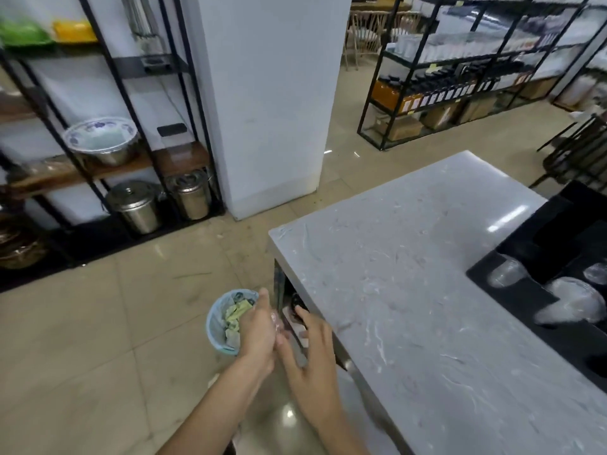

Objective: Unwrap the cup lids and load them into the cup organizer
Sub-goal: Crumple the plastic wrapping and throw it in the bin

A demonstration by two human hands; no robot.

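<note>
My left hand point(259, 326) hangs over the floor beside the counter's left edge, holding a crumpled piece of clear plastic wrap point(277, 320) just above a small blue waste bin point(217, 320). Close to its right is my right hand point(312, 349), fingers spread, fingertips touching the wrap and nothing gripped. The black cup organizer point(555, 231) stands on the counter at the far right. Clear dome lids point(573, 303) lie stacked in its front slots, and another stack of lids point(505, 273) sits to their left.
The grey marble counter point(410, 274) fills the right half. The bin holds paper scraps and stands on the tiled floor. A white pillar point(269, 110) and black metal shelves with steel pots point(134, 205) stand behind. More shelving point(443, 90) is at the back right.
</note>
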